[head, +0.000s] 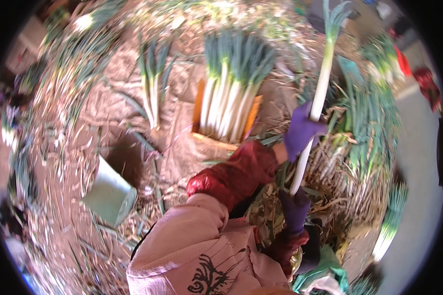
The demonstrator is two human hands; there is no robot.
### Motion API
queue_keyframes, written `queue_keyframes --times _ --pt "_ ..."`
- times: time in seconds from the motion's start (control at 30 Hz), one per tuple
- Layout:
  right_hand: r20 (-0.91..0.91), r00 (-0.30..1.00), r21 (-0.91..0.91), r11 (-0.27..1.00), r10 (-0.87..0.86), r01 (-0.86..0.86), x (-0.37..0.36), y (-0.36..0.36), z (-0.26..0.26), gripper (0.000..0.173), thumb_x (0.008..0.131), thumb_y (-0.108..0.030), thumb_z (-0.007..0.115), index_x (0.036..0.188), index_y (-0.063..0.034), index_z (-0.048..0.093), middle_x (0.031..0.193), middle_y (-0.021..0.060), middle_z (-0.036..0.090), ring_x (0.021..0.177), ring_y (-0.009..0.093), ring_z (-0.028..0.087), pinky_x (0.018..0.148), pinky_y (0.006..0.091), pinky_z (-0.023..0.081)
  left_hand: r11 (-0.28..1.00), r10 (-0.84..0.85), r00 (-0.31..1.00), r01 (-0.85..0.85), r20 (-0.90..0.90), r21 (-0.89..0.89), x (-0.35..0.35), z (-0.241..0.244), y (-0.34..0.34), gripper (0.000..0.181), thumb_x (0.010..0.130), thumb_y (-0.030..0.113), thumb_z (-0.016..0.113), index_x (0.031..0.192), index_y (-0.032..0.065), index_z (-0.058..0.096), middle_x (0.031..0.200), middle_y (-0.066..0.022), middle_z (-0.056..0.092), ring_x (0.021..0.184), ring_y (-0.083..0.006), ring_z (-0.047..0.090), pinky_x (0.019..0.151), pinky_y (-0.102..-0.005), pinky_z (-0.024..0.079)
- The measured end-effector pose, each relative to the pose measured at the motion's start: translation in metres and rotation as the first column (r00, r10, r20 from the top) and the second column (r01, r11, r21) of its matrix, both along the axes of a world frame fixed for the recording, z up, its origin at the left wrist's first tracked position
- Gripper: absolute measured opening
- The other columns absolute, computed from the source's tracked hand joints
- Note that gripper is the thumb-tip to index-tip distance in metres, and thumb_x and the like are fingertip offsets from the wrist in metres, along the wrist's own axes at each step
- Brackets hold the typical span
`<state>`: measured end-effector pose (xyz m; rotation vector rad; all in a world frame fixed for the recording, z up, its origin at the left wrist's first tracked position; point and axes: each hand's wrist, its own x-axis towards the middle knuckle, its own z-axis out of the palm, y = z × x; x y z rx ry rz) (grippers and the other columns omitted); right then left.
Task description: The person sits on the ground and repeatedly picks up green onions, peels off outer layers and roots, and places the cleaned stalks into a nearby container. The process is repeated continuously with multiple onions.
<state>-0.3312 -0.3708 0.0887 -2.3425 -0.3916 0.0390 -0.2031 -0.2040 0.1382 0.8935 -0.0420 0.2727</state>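
A long green onion with a white shank slants across the right of the view, leafy end uppermost. My left hand, in a purple glove, is wrapped around the middle of its shank. Below it, the lower end of the shank sits in the fingers of my right hand, also gloved in purple. That hand partly hides the root end. Left of my hands, a bundle of cleaned green onions rests with its white ends in an orange-yellow holder.
A few green onions lie on brown sacking. Untrimmed green onions with dry roots are heaped at right, and another heap lies at upper left. A pale green container sits among dry leaf scraps. Another bundle lies at far right.
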Motion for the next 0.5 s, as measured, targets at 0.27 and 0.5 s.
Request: queue_keyframes --times 0.27,0.5 --pt "0.292 0.923 -0.345 0.928 0.251 -0.143 -0.033 -0.083 -0.063 0.020 0.066 0.004 0.063 0.084 -0.0026 0.066 0.076 0.0083 0.061 0.051 0.018 0.055 0.045 0.0284 0.043 0.893 0.381 0.924 -0.374 0.021 0.252 0.009 -0.037 0.207 0.028 0.079 0.000 0.062 0.103 -0.0101 0.052 0.071 -0.0171 0.066 0.045 -0.0164 0.060 0.034 -0.0227 0.046" --pt "-0.637 0.733 0.056 0.934 -0.238 0.352 -0.029 -0.027 -0.097 0.011 0.076 -0.006 0.060 0.084 -0.0020 0.066 0.064 0.0025 0.059 0.050 0.011 0.053 0.044 0.0260 0.041 0.886 0.457 0.846 -0.461 -0.274 0.055 -0.046 -0.164 0.338 0.025 0.083 0.016 0.064 0.098 0.0003 0.052 0.067 -0.0103 0.058 0.044 -0.0168 0.053 0.038 -0.0278 0.045"
